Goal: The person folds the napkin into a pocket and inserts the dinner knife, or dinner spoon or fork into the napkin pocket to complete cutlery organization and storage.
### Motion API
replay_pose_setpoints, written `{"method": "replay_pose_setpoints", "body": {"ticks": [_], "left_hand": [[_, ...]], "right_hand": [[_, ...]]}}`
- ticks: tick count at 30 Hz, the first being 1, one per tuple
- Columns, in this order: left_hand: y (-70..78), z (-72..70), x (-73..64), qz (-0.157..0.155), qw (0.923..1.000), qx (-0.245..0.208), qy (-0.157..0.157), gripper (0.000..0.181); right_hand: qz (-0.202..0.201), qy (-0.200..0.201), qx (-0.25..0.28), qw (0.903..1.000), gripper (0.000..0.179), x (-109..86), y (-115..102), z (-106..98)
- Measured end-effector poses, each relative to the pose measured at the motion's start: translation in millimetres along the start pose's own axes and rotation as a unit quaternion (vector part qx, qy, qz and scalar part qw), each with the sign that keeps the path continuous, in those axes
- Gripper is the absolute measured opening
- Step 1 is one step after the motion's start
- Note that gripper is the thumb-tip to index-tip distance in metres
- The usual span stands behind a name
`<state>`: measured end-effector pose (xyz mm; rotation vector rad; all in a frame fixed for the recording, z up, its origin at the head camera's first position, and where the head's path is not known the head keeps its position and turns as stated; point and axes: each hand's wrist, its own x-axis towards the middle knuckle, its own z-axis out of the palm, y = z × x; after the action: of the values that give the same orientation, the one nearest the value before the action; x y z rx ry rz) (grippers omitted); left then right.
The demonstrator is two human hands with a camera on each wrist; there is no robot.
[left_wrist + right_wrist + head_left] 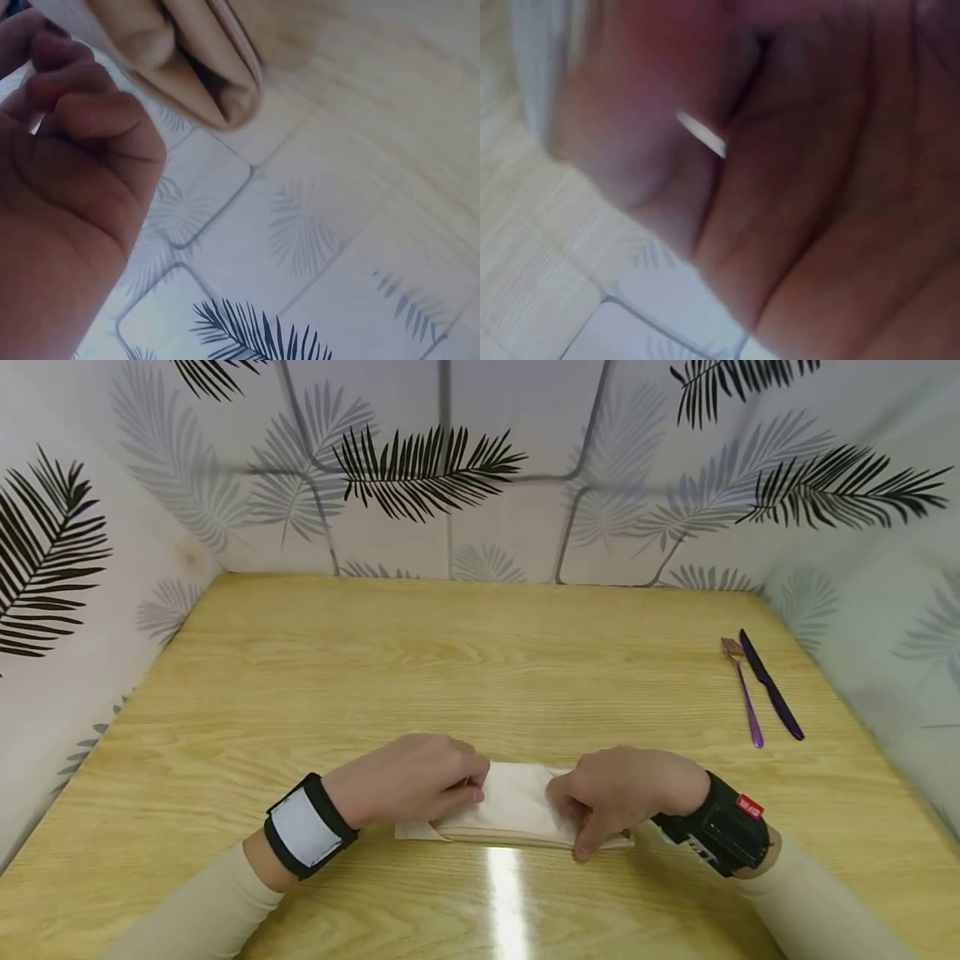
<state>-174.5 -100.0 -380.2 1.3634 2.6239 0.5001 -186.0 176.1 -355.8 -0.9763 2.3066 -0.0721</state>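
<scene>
A folded cream cloth lies as a long flat strip on the table, close in front of the person. Its layered folds show along the near edge, and the left wrist view looks into the open end of the folded cloth. My left hand lies over the left part with curled fingers, thumb and forefinger tips together on top of the fabric. At the right end, my right hand grips the cloth, its thumb down at the near edge and its fingers bent on top. The right palm fills most of its wrist view.
A purple fork and a dark knife lie side by side at the table's right. The wooden table reaches back to a leaf-patterned curtain, which also hangs along both sides.
</scene>
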Motion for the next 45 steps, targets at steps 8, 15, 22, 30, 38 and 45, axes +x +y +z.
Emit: {"method": "replay_pose_setpoints", "body": {"ticks": [8, 15, 22, 30, 38, 45], "left_hand": [[-9.0, 1.4, -5.0, -0.043, 0.9986, 0.02, -0.021, 0.029], [-9.7, 2.2, -3.8, -0.045, 0.9985, 0.027, -0.018, 0.031], [-8.1, 2.9, -1.6, -0.042, 0.9978, 0.05, -0.012, 0.034], [-6.9, 6.0, -2.5, -0.019, 0.997, 0.075, -0.005, 0.034], [-2.2, 9.4, 0.3, 0.001, 0.9923, 0.121, 0.028, 0.042], [-1.9, 3.2, -3.5, -0.053, 0.9964, 0.063, -0.022, 0.04]], "right_hand": [[-0.132, 0.102, 0.002, 0.986, 0.031, 16.3, 0, 4], [-0.14, 0.177, 0.006, 0.9742, 0.042, 27.5, 2, 14], [-0.16, 0.326, -0.06, 0.9299, 0.048, 33.6, -2, 20], [-0.195, 0.348, -0.045, 0.9159, 0.04, 36.1, -4, 21], [-0.207, 0.326, -0.138, 0.9121, 0.043, 40.9, -9, 22], [-0.136, 0.221, -0.1, 0.9605, 0.03, 31.4, -7, 19]]}}
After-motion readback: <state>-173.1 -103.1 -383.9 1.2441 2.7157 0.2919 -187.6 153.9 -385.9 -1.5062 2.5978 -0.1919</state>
